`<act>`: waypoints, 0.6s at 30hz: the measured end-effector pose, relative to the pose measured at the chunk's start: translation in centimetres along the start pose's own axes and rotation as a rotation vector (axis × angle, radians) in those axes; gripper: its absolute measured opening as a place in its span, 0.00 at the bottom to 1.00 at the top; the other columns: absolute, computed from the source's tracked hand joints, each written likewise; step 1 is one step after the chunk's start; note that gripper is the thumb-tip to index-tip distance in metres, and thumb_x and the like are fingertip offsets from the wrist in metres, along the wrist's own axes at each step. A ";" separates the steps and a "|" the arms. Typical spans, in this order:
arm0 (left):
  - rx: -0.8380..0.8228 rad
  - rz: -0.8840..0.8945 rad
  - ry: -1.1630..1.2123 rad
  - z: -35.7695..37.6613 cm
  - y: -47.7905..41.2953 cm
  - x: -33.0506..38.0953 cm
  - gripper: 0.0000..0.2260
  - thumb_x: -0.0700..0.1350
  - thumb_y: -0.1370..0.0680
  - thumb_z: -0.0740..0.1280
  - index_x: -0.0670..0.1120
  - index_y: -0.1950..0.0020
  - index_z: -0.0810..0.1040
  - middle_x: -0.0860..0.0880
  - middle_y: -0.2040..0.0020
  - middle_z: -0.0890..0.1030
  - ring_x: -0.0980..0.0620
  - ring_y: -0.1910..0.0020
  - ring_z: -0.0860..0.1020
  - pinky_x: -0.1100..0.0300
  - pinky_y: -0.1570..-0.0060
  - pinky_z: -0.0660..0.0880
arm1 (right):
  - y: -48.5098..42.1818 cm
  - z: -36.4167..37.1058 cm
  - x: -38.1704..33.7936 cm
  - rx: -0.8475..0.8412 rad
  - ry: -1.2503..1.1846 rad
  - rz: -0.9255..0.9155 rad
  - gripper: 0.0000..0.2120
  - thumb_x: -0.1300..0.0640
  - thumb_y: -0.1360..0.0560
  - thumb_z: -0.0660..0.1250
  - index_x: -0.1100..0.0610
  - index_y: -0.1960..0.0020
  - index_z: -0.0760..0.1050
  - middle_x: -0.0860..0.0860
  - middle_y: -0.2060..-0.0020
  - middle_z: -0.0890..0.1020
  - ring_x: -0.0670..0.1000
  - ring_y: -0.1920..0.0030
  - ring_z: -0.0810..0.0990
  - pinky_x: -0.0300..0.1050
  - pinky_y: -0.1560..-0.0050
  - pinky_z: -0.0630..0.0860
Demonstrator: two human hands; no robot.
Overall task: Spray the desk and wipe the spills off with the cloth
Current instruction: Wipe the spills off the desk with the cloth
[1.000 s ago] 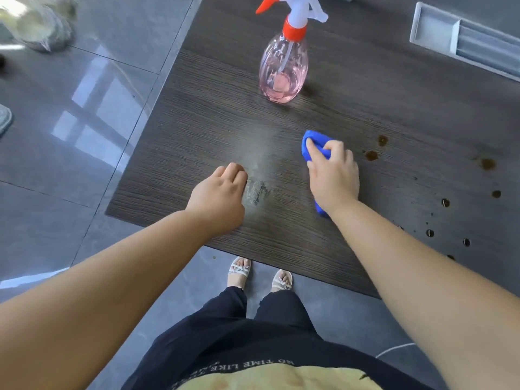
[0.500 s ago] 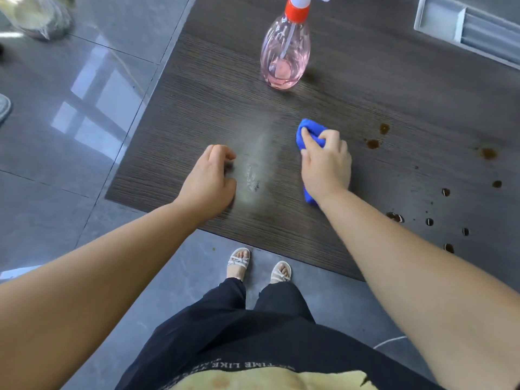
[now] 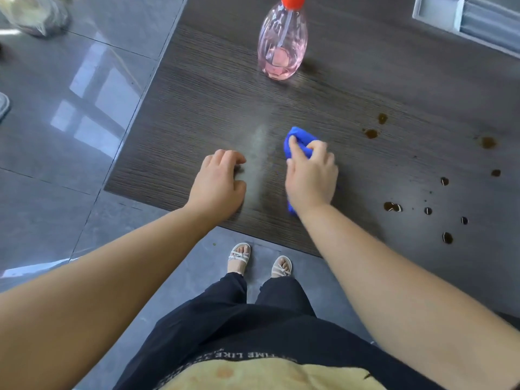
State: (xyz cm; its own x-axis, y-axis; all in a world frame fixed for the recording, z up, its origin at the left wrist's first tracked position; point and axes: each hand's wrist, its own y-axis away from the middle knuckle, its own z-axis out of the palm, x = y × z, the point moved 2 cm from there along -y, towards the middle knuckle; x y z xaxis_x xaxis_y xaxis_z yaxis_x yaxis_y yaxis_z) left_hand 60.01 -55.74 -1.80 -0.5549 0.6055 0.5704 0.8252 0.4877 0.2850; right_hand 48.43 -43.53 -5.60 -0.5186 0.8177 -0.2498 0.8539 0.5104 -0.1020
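Dark wood-grain desk (image 3: 213, 108) fills most of the view; grey tiled floor (image 3: 70, 122) to its left and below its near edge. Person stands at the near edge, both bare forearms reaching onto the top.

Grey recessed tray (image 3: 439, 12) set into the desk at top right, partly cut off by the frame.

Pink spray bottle (image 3: 282, 43) with red collar stands upright near the far side, well apart from both hands; trigger head out of frame.

Right hand (image 3: 311, 175) pressed down on the blue cloth (image 3: 298, 140), fingers curled over and gripping it; cloth shows past the fingertips and again under the wrist.

Left hand (image 3: 221, 182) rests on the desk just left of the cloth, fingers loosely curled, holding nothing.

Pale damp streak (image 3: 257, 164) runs between the two hands.

Brown spills (image 3: 392, 206) scattered as separate drops to the right of the cloth, untouched by it.
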 end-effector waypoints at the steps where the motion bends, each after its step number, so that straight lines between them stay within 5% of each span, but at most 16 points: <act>1: 0.005 -0.006 -0.008 0.2 0.0 0.2 0.18 0.36 0.26 0.61 0.41 0.36 0.71 0.44 0.38 0.72 0.44 0.38 0.67 0.60 0.42 0.62 | 1.2 0.2 -1.3 0.009 -0.008 -0.069 0.18 0.54 0.28 0.64 0.51 0.38 0.76 0.58 0.51 0.76 0.61 0.58 0.74 0.52 0.60 0.72; 5: 0.022 -0.056 -0.001 0.9 0.1 1.0 0.18 0.43 0.25 0.56 0.42 0.36 0.71 0.44 0.37 0.72 0.43 0.37 0.66 0.56 0.39 0.63 | 7.2 -0.9 1.6 -0.068 -0.011 -0.544 0.18 0.53 0.26 0.59 0.48 0.37 0.75 0.54 0.50 0.76 0.59 0.59 0.73 0.51 0.60 0.72; 7: 0.011 -0.012 -0.044 1.4 0.4 1.7 0.23 0.48 0.28 0.53 0.43 0.36 0.72 0.44 0.36 0.71 0.42 0.36 0.65 0.55 0.38 0.63 | 7.7 -1.9 5.5 -0.020 0.002 -0.490 0.18 0.53 0.26 0.59 0.49 0.38 0.76 0.53 0.49 0.74 0.59 0.60 0.73 0.51 0.60 0.74; 12: -0.045 0.068 -0.067 3.4 0.5 4.7 0.21 0.49 0.27 0.53 0.44 0.38 0.74 0.44 0.36 0.70 0.42 0.34 0.62 0.55 0.37 0.62 | 5.6 -1.6 5.3 0.129 0.052 0.042 0.21 0.52 0.28 0.55 0.53 0.40 0.78 0.58 0.53 0.77 0.60 0.65 0.74 0.50 0.64 0.75; 18: -0.144 0.192 -0.142 5.1 -0.3 7.4 0.16 0.46 0.21 0.57 0.46 0.35 0.72 0.46 0.33 0.67 0.44 0.32 0.59 0.55 0.37 0.62 | 11.3 -2.5 6.3 0.021 0.098 -0.265 0.19 0.52 0.26 0.56 0.51 0.37 0.74 0.54 0.48 0.71 0.59 0.62 0.74 0.50 0.63 0.75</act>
State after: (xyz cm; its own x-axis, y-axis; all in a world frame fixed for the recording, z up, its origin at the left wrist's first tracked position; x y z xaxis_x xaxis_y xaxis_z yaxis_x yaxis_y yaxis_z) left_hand 55.08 -48.18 -1.59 -0.3877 0.7653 0.5138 0.9176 0.2672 0.2944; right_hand 54.68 -31.94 -5.95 -0.7249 0.6788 -0.1176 0.6881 0.7051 -0.1712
